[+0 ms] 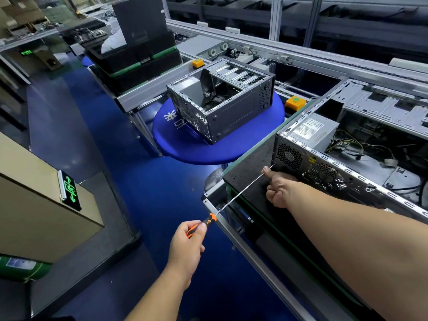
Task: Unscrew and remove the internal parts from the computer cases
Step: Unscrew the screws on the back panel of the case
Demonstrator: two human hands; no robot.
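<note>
Computer case (pixel 347 158) at near right still holds its power supply (pixel 311 132) and cables; the far case (pixel 222 105) looks stripped. Left hand (pixel 185 246) grips the screwdriver (pixel 240 193) at a rear-corner screw; right hand (pixel 280 188), fingers curled, steadies the shaft.

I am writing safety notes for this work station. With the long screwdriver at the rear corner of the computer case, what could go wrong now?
1. The screwdriver shaft is long and thin, and the left hand holds only the handle end. The tip may slip off the screw.
2. The right hand has its thumb beside the tip at the computer case corner, so a slip could hurt it.
3. A loosened screw may fall to the blue floor.
</note>
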